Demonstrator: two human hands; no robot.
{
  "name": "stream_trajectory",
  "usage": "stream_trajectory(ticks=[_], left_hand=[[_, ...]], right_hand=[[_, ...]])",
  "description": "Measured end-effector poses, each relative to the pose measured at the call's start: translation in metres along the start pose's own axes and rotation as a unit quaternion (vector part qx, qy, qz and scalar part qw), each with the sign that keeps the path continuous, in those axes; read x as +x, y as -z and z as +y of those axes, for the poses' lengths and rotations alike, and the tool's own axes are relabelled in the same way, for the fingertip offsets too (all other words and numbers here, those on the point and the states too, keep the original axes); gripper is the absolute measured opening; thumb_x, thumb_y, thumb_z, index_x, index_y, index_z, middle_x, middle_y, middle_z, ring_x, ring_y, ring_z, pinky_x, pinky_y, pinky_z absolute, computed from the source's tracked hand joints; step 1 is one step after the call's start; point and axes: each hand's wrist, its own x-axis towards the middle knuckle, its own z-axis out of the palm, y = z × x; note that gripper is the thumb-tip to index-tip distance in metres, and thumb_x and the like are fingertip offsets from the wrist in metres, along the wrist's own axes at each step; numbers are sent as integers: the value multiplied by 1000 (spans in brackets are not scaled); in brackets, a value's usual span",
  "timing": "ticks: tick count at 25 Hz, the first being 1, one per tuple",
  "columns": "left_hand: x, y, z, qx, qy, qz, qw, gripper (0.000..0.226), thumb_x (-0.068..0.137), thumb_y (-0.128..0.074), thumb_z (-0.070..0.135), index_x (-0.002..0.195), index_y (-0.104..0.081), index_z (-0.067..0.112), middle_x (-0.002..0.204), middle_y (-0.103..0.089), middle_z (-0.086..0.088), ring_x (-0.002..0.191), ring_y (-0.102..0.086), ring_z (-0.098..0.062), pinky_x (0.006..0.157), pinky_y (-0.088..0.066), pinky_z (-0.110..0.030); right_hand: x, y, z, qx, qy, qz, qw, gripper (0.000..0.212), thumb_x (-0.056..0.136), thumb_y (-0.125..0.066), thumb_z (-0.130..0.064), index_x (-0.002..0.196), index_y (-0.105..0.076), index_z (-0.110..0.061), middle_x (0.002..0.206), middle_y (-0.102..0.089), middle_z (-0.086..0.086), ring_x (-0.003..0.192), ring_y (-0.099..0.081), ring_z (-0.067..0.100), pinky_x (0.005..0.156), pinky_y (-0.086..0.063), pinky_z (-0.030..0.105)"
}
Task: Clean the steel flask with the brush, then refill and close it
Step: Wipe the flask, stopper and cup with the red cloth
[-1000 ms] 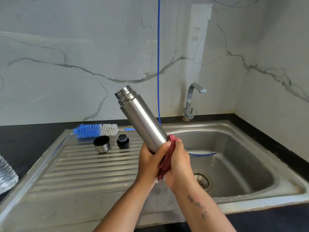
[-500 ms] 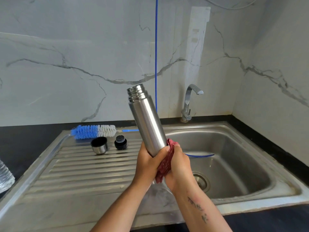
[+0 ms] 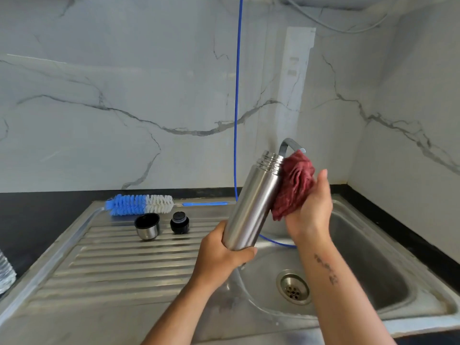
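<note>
Head view. The left hand (image 3: pixel 219 255) grips the base of the steel flask (image 3: pixel 254 202), fingers and thumb curled round its lower end, and holds it tilted with the open threaded mouth up and to the right, above the near left edge of the sink (image 3: pixel 388 255) basin. The right hand (image 3: pixel 311 210) presses a crumpled red cloth (image 3: pixel 293 185) against the flask's upper right side, just below the threads; the thumb stands straight, and the other fingers are hidden behind the cloth, so their hold cannot be told. Left of the gripped base, on the ribbed drainboard (image 3: pixel 119 265), stand the steel cup lid (image 3: pixel 147 225) and the black stopper (image 3: pixel 179 222), just apart. Beyond them lies the brush (image 3: pixel 139 204), bristles blue and white. The tap (image 3: pixel 291 143) shows behind the flask's mouth.
</note>
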Motion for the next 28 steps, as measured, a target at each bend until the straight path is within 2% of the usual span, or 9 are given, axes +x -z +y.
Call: stream_trajectory(ticks=[3,7,12,16,18,20,23,25,28], left_hand=[[3,12,5,-26,23,-18,999,51,56,-91,27,104,-73,30,89,-74,0,79,-72,-20,64,-59,-37],[5,18,4,4,39,-36,999,57,56,-91,22,108,-73,35,92,-74,1,81,-71,-23,66,-60,-47],[12,19,8,161,-58,8,985,67,57,-92,25,109,-62,53,99,-69,16,91,-65,-2,72,-51,-13],[20,29,3,229,-95,-4,969,88,52,-98,47,131,-60,43,117,-63,23,108,-59,5,89,-47,-13],[20,33,4,183,-63,-2,981,97,42,-100,56,130,-61,44,118,-65,25,110,-61,5,90,-49,-15],[22,33,4,108,-16,42,993,106,32,-98,60,131,-62,42,120,-66,24,110,-63,4,91,-50,-18],[24,31,1,-31,37,128,991,117,24,-94,69,129,-66,25,116,-74,7,108,-69,-8,91,-54,-30],[23,23,2,-123,54,137,981,109,30,-97,64,124,-68,18,110,-78,2,107,-72,-14,87,-53,-29],[20,11,10,-236,121,83,961,90,56,-90,67,128,-62,21,117,-76,0,110,-73,-24,88,-61,-38]], right_hand=[[23,4,-6,31,1,-54,998,57,100,-46,-34,145,-52,1,131,-63,18,132,-53,34,117,-38,45],[19,24,17,-37,-12,-99,994,41,106,-49,-35,143,-60,-23,142,-62,14,134,-56,32,114,-41,47],[17,30,8,-41,-100,-64,992,64,90,-61,-54,140,-60,-13,134,-66,16,116,-67,29,98,-56,43],[18,34,7,-35,-97,-51,993,58,86,-61,-45,129,-66,-7,129,-69,19,102,-72,25,79,-63,38],[24,38,14,-36,-99,-32,994,54,91,-61,-46,130,-65,-9,117,-73,17,93,-73,26,64,-61,36],[26,40,20,-24,-112,-20,993,31,96,-58,-47,110,-75,-25,102,-75,12,85,-73,24,57,-58,36],[24,41,23,17,-118,-6,993,34,96,-57,-54,104,-76,-26,97,-76,8,84,-74,23,62,-59,37],[22,42,23,17,-122,-7,992,45,94,-60,-57,113,-70,-17,101,-75,10,86,-75,24,63,-59,37],[20,43,21,12,-119,-1,993,23,96,-63,-40,98,-71,-19,83,-75,7,71,-75,21,56,-58,35]])
